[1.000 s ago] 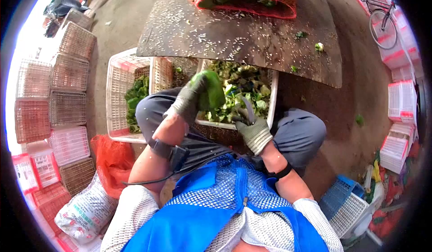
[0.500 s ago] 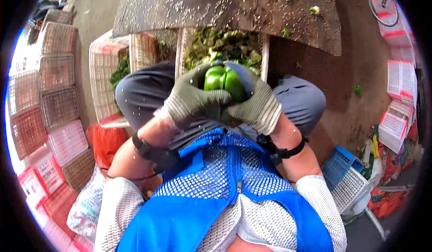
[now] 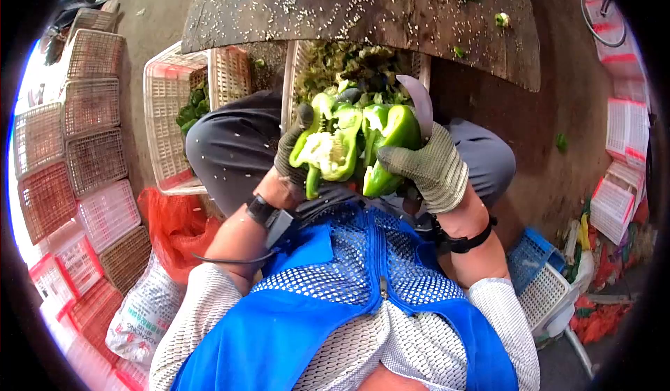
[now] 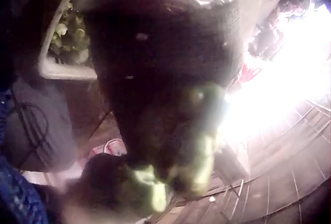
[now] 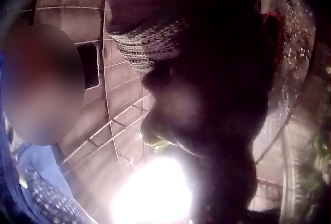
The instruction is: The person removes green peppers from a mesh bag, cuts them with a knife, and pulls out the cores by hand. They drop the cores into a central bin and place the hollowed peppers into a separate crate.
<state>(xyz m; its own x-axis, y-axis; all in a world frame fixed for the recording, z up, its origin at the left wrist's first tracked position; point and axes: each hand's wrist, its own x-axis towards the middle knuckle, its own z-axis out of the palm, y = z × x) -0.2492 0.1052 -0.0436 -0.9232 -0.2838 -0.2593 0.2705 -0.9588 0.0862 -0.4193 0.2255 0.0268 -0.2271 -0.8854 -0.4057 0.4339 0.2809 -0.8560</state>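
Now the green pepper (image 3: 335, 150), whole a moment ago, gapes split near the crate (image 3: 287, 87); left hand (image 3: 291, 155) grips one half, right hand (image 3: 434, 167) the other plus a knife (image 3: 419, 101), short of the worktop's (image 3: 391, 14) edge.

White plastic sack (image 3: 145, 314) — printed lettering, too small and creased to read; legible texts — none
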